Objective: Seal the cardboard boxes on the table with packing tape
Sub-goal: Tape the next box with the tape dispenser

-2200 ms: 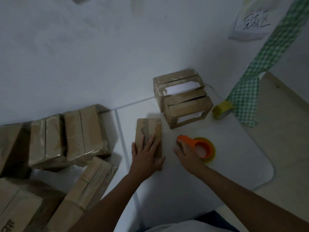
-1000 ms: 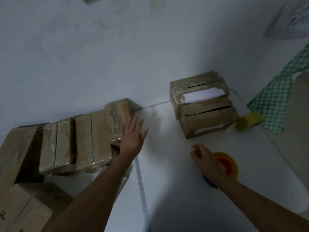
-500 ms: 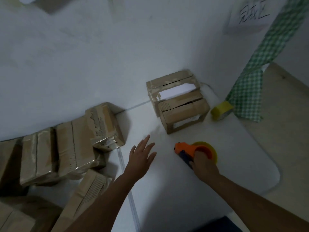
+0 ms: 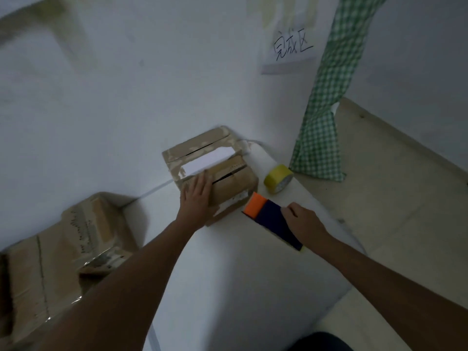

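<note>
So the left hand (image 4: 196, 198) is lying flat, fingers spread, palm down on the left end of the nearer cardboard box (image 4: 228, 191), pressing on top rather than gripping anything. That box sits on the white table (image 4: 228, 274) a bit past the middle of the view, toward 12 o'clock from where the person stands, and its top flaps look parted with a dark slit between them. Touching it from behind, at its 12 o'clock, is a second cardboard box (image 4: 200, 150) against the wall (image 4: 126, 97), with a white label or sheet showing on top and patchy old tape at the corners. The right hand (image 4: 302, 221) is curled round a tape dispenser (image 4: 272, 220) with a dark blue body and an orange end; the orange end points at the near box's right side and sits just beside it, at the box's 4 o'clock. I can't tell whether it's actually touching the cardboard. A yellow tape roll (image 4: 278, 178) stands on edge at the box's 3 o'clock, near the table edge, with a green checked cloth (image 4: 326, 97) hanging right beside it. Over at 8 o'clock there's a heap of taped boxes (image 4: 63, 249), shiny with tape, well apart from the two being worked on. A paper sign (image 4: 291, 50) with handwritten characters is stuck on the wall up at 1 o'clock.
</note>
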The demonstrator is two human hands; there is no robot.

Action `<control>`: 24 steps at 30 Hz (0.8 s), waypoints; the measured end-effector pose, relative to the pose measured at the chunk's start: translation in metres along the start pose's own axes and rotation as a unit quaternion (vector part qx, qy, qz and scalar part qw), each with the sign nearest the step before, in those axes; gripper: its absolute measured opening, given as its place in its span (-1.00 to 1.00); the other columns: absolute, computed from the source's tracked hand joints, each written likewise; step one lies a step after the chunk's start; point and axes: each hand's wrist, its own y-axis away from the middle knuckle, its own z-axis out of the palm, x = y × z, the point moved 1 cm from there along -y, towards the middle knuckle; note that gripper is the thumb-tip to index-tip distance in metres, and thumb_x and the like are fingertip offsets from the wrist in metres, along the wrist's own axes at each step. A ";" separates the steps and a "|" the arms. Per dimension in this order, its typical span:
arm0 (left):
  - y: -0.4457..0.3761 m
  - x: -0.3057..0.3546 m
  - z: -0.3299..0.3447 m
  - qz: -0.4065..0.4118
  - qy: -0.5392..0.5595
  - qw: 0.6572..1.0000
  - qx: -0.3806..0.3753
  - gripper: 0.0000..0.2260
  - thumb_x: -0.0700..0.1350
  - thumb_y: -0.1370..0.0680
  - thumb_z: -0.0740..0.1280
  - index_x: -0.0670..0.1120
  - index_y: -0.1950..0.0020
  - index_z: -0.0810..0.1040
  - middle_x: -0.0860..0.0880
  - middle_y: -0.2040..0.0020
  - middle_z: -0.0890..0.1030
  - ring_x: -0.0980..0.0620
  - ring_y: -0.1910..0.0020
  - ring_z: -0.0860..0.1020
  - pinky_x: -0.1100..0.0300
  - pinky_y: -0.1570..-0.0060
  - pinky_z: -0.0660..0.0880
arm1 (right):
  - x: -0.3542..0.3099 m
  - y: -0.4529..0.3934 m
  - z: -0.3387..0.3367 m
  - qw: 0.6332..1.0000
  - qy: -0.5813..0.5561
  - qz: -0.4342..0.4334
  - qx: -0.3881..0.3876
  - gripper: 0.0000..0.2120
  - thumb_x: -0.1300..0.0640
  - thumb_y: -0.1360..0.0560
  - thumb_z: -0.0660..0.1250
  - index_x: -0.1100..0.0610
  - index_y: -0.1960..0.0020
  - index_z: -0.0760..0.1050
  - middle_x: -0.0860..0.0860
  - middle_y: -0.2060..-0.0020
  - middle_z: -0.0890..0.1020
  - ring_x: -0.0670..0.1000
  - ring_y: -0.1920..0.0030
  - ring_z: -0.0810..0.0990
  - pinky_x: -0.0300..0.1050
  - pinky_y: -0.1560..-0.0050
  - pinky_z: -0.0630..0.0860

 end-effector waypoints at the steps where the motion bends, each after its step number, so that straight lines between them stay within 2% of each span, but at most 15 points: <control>1: -0.005 -0.001 0.002 0.000 -0.011 1.000 -0.019 -0.22 0.09 -0.57 0.34 -0.03 -0.63 -0.07 -0.05 -0.63 -0.11 -0.13 -0.60 -0.12 -0.23 -0.51 0.00 | 0.000 -0.001 -0.005 1.000 0.002 -0.011 0.010 -0.61 -0.03 -0.64 0.15 0.14 0.28 0.20 0.09 0.41 0.30 0.04 0.39 0.28 -0.08 0.35 0.18; 4: -0.009 -0.004 0.007 0.023 0.018 0.999 -0.045 -0.28 -0.04 -0.59 0.34 -0.08 -0.63 0.00 -0.07 -0.62 -0.03 -0.21 -0.59 -0.11 -0.22 -0.46 0.19 | -0.002 -0.004 -0.019 0.998 0.020 -0.049 0.037 -0.54 -0.13 -0.61 0.16 0.10 0.34 0.16 0.03 0.48 0.23 0.01 0.46 0.24 -0.11 0.37 0.19; 9: 0.011 -0.007 0.009 0.033 0.060 0.997 -0.045 -0.32 -0.04 -0.63 0.30 -0.05 -0.63 -0.01 -0.03 -0.63 -0.01 -0.21 -0.59 -0.13 -0.15 -0.51 0.08 | -0.018 -0.003 -0.033 0.993 0.033 -0.103 0.055 -0.51 -0.17 -0.59 0.16 0.09 0.37 0.16 0.03 0.50 0.24 0.00 0.49 0.23 -0.10 0.39 0.20; 12: 0.036 -0.009 0.008 0.036 0.070 0.995 -0.056 -0.34 -0.04 -0.64 0.28 0.01 -0.63 -0.03 0.02 -0.63 -0.03 -0.13 -0.60 -0.13 -0.11 -0.51 0.15 | -0.041 -0.001 -0.038 0.987 0.045 -0.147 0.052 -0.50 -0.19 -0.59 0.16 0.13 0.37 0.22 0.13 0.49 0.34 0.01 0.50 0.29 -0.09 0.40 0.23; 15: 0.065 -0.012 0.010 0.081 0.041 0.992 -0.085 -0.36 -0.06 -0.65 0.24 0.05 -0.63 -0.07 0.08 -0.63 -0.05 -0.05 -0.61 -0.12 -0.06 -0.47 0.26 | -0.063 0.003 -0.037 0.980 0.060 -0.186 0.046 -0.48 -0.19 -0.59 0.17 0.11 0.41 0.22 0.05 0.54 0.31 -0.06 0.54 0.26 -0.14 0.43 0.20; 17: 0.083 -0.014 0.007 0.099 0.042 0.988 -0.110 -0.36 -0.07 -0.65 0.24 0.08 -0.62 -0.07 0.11 -0.62 -0.06 -0.01 -0.60 -0.12 -0.02 -0.51 0.20 | -0.074 0.007 -0.033 0.977 0.068 -0.198 0.039 -0.49 -0.18 -0.59 0.17 0.05 0.43 0.21 -0.03 0.56 0.27 -0.10 0.56 0.24 -0.20 0.42 0.18; 20: 0.112 -0.017 0.005 0.132 0.056 0.980 -0.136 -0.33 -0.07 -0.63 0.29 0.11 -0.61 -0.05 0.14 -0.62 -0.03 0.03 -0.60 -0.11 0.03 -0.55 0.07 | -0.083 0.017 -0.021 0.976 0.088 -0.201 0.006 -0.50 -0.21 -0.58 0.15 0.06 0.42 0.25 -0.03 0.54 0.30 -0.09 0.52 0.30 -0.16 0.39 0.22; 24: 0.151 -0.020 0.016 0.171 0.052 0.977 -0.117 -0.30 0.06 -0.59 0.33 0.14 -0.60 -0.01 0.13 -0.61 0.03 0.04 -0.60 -0.05 0.03 -0.55 0.09 | -0.085 0.034 0.000 0.969 0.123 -0.210 -0.040 -0.46 -0.27 -0.57 0.13 0.11 0.40 0.26 0.03 0.50 0.31 -0.03 0.47 0.32 -0.09 0.37 0.23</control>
